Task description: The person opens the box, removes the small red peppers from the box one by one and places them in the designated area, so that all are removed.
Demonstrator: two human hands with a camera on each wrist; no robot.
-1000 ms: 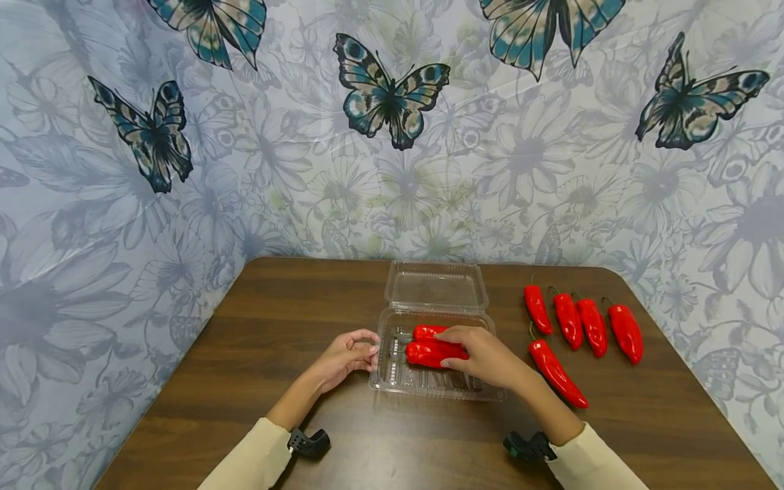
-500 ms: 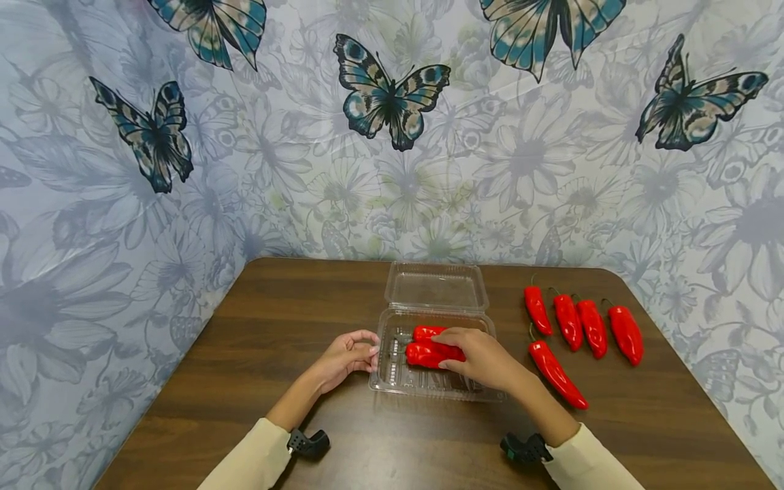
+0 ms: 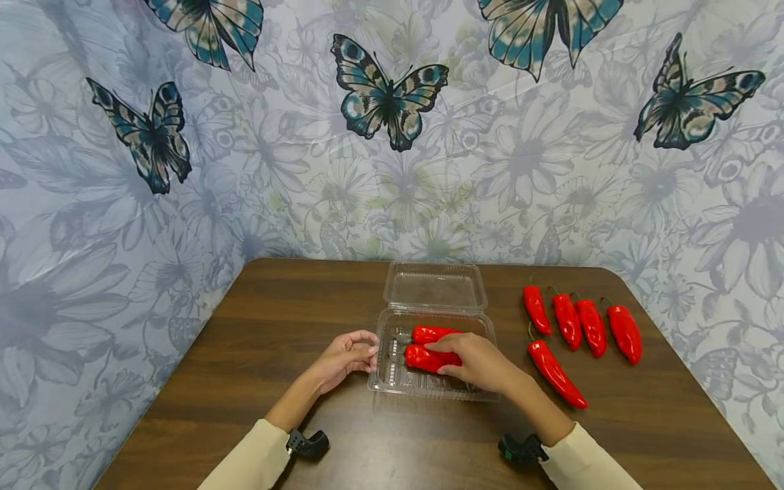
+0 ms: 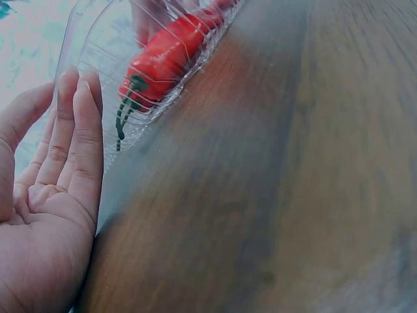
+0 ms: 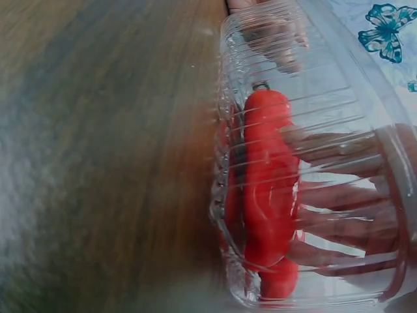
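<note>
Inside the open clear plastic clamshell container [image 3: 392,386], two glossy red chili peppers lie side by side, a far one [image 3: 431,333] and a near one [image 3: 422,358]. My right hand [image 3: 480,362] reaches in from the right and holds the near pepper between thumb and fingers. The right wrist view shows these fingers through the clear wall, against the pepper [image 5: 270,176]. My left hand [image 3: 346,358] is at the container's left edge, fingers fairly straight and fingertips touching the rim. In the left wrist view, the left palm [image 4: 49,228] holds no pepper.
Several more red chili peppers [image 3: 566,320] lie in a row on the table's right, with another one [image 3: 557,374] in front of them. The container's lid [image 3: 436,286] lies folded back. A butterfly-printed wall covering [image 3: 392,204] stands behind the brown table [image 3: 306,292].
My right hand has shifted slightly forward and left, its fingers moving off the far pepper onto the near one; the near pepper has shifted and tilted slightly. My left hand has stayed put.
</note>
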